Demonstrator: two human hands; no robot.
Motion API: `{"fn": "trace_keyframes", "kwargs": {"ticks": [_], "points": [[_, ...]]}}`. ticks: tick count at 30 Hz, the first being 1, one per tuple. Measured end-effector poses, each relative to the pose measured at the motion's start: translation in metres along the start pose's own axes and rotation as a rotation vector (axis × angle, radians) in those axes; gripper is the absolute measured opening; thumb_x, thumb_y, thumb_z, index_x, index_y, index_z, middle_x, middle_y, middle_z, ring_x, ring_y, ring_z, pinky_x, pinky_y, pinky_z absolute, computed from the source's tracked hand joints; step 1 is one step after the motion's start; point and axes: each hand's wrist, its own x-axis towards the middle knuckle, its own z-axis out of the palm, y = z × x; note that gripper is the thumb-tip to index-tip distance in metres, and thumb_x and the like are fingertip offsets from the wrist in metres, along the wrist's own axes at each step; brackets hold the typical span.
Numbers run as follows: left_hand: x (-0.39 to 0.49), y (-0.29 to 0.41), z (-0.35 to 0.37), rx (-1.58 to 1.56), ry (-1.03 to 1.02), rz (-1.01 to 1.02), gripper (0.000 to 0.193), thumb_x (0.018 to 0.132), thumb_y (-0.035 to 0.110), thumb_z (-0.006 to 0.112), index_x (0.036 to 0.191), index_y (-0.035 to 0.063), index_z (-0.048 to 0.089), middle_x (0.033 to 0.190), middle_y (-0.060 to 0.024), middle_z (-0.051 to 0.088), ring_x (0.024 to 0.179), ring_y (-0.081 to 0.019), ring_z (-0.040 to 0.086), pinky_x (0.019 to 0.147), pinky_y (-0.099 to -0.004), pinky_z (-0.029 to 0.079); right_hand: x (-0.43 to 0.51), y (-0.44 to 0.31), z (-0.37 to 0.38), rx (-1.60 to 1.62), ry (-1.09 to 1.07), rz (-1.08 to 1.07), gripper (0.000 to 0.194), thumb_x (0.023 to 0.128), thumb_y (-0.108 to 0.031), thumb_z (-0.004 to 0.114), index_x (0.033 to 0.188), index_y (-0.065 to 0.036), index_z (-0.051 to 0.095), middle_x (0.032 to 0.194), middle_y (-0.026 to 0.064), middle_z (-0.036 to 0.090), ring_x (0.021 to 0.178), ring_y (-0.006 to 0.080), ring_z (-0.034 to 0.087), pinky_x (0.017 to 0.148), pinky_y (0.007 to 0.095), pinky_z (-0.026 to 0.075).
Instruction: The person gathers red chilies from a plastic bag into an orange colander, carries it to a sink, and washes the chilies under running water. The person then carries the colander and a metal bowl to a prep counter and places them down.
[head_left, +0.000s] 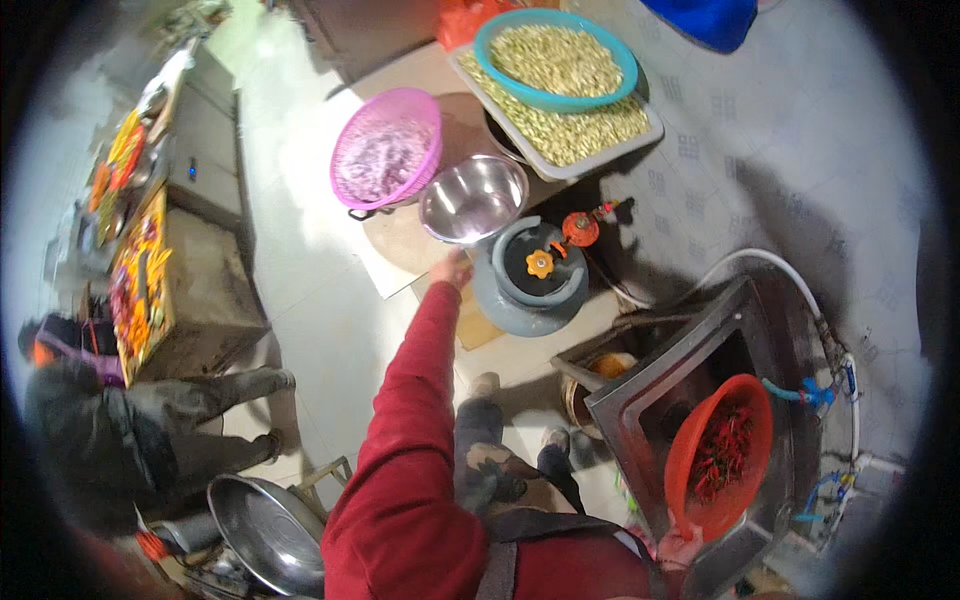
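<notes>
My left hand (451, 268), in a red sleeve, reaches forward to the near edge of a stainless steel bowl (474, 199); blur hides whether its fingers grip the rim. A grey gas cylinder (531, 304) with a yellow valve knob stands right beside that hand. At the lower right, my right hand (681, 541) holds the rim of an orange plastic basin (686, 450). Red chili peppers (724, 454) lie inside this tilted basin, over a dark metal sink (637, 382). Left of the steel bowl is a pink plastic colander (431, 161) with pale purplish contents.
A turquoise basin (630, 71) of pale green chopped pieces rests on a heaped grey tray (559, 174). At left, a person (97, 435) stands by a counter (202, 300) with cut vegetables. A large steel basin (262, 525) lies lower left. A hose (772, 259) runs behind the sink.
</notes>
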Motion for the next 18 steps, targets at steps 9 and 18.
{"fn": "trace_keyframes", "kwargs": {"ticks": [9,18], "points": [[0.121,0.011,-0.011,0.038,-0.179,-0.365,0.025,0.085,0.021,0.047,0.094,-0.0025,0.049,0.082,-0.0187,0.057,0.060,-0.0260,0.053,0.048,-0.0347,0.045,-0.048,0.060,0.062,0.187,0.182,-0.094,0.035,0.080,-0.014,0.049,0.111,0.001,0.048,0.100,0.0102,0.057,0.071,0.0166,0.056,0.059,0.0275,0.049],[0.071,0.019,-0.019,0.237,-0.147,-0.069,0.026,0.082,0.007,0.040,0.099,-0.0073,0.054,0.090,-0.0172,0.061,0.077,-0.0272,0.059,0.051,-0.0248,0.046,-0.055,0.054,0.045,0.214,0.264,-0.163,0.025,0.079,-0.013,0.051,0.102,-0.004,0.053,0.089,0.0055,0.059,0.070,0.0167,0.056,0.049,0.0265,0.045]]}}
